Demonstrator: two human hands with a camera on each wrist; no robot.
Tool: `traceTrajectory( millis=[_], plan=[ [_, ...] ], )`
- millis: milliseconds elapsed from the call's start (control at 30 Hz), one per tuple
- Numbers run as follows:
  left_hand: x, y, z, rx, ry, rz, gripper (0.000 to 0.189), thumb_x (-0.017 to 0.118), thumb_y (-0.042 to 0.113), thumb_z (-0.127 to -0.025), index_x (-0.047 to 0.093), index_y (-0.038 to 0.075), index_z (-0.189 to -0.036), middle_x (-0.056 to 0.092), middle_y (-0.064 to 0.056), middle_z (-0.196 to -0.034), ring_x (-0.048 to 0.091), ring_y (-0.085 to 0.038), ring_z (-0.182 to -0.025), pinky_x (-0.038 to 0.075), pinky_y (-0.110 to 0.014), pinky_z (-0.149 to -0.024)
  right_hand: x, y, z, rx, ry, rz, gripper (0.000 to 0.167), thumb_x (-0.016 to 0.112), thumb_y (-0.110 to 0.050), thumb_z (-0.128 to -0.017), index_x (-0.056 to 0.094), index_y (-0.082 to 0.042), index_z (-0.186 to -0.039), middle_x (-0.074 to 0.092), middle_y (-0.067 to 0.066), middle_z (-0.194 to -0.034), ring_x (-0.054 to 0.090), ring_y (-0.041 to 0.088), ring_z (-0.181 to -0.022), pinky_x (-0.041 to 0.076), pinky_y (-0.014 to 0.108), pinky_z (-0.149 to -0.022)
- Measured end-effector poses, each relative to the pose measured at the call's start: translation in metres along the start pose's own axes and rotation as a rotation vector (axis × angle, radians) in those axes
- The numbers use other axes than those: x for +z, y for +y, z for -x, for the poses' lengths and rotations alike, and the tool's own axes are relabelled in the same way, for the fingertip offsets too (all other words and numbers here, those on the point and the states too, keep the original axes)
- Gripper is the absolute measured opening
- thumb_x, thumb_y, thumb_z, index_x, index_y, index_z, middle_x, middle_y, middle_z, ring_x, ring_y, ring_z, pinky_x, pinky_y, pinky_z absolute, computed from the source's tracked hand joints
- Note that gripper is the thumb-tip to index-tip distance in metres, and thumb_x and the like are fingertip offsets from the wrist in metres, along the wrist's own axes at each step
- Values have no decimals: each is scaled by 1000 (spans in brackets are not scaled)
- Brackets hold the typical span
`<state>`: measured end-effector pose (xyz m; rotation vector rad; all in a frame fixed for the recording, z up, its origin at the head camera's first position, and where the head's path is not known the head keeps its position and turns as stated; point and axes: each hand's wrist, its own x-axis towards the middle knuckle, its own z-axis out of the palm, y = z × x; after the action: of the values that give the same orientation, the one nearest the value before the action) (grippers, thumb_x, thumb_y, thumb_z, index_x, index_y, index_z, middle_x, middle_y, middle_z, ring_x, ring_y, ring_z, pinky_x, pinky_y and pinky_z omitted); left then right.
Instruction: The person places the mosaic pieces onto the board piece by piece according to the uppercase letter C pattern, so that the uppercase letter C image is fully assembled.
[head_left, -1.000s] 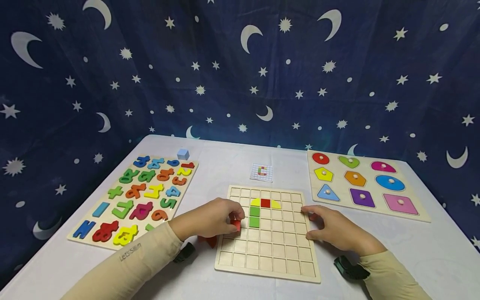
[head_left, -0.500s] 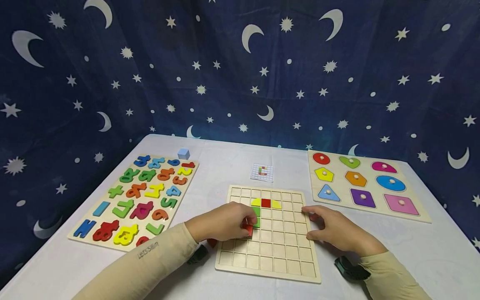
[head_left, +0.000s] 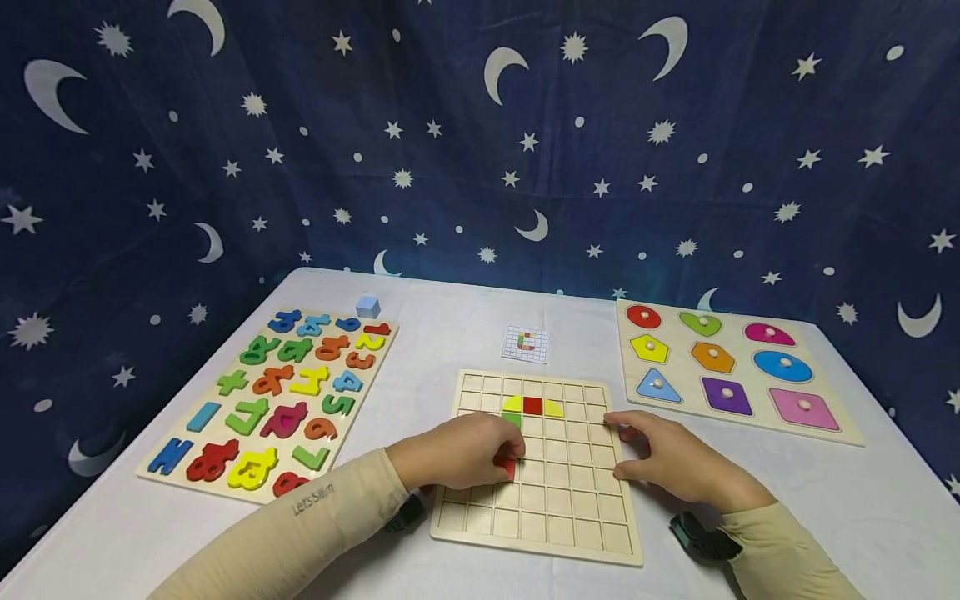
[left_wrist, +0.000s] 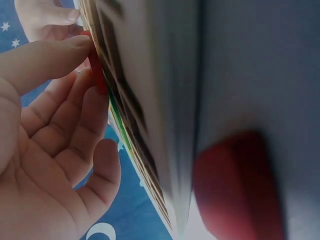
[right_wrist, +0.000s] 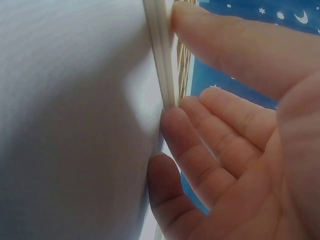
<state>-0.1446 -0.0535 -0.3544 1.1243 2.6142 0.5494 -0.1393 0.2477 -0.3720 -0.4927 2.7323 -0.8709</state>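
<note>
- Our left hand (head_left: 463,450) pinches a red tile (head_left: 508,471) at nine o'clock on the grid board (head_left: 558,500); our right hand (head_left: 667,454), fingers loosely extended, touches its three-o'clock edge
- We judge this a placing step; it calls for seating the tile flat, then letting go
- We read "Let'sSlim" on the left sleeve (head_left: 300,517)

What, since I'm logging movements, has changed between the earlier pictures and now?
The left hand moved rightward and slightly down in the head view, over the square pale wooden grid board, carrying a small red block in its fingers. Nothing was newly grasped or let go. The board stayed put, the right hand at its right edge.
</note>
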Motion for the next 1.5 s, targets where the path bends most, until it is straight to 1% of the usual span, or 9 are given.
traceTrajectory(
  millis=[200,333,533,767,933,1500],
  plan=[
    [0,2,-2,-2,-2,1,16,80,11,-85,67,13,-95,57,12,-82,50,-4,-76,44,-18,-73,1,-1,0,24,5,-3,68,84,-22,-80,55,-5,-139,61,9,-125,55,30,-115,40,57,-103],
    [1,1,-3,-9,-1,10,16,80,10,-85,67,13,-94,56,12,-81,50,-4,-76,44,-18,-73,1,-1,0,18,4,-3,69,84,-22,-80,55,-4,-139,61,10,-126,56,31,-115,40,57,-103],
    [2,0,-3,-17,18,7,17,81,10,-84,67,14,-93,58,12,-82,51,-4,-76,45,-20,-75,1,-1,1,8,2,-3,69,85,-23,-80,55,-4,-139,61,10,-126,56,31,-116,40,57,-102],
    [0,-4,-3,-56,13,-12,18,80,9,-85,67,14,-96,59,11,-85,51,-5,-77,46,-21,-75,1,-1,0,8,3,-3,68,84,-23,-81,55,-4,-139,61,11,-128,55,32,-117,39,57,-104],
    [-1,-3,-4,-53,17,-10,17,79,8,-85,67,13,-96,61,9,-86,52,-6,-78,47,-22,-76,1,-1,0,8,3,-5,69,84,-23,-80,55,-4,-139,61,10,-127,55,31,-116,39,58,-103],
    [2,-5,-8,-61,25,-17,18,81,10,-84,67,13,-96,62,9,-87,54,-4,-80,47,-22,-78,0,-1,0,-4,-5,-6,69,84,-24,-81,54,-4,-140,60,11,-128,56,32,-116,40,57,-102]
  ],
)
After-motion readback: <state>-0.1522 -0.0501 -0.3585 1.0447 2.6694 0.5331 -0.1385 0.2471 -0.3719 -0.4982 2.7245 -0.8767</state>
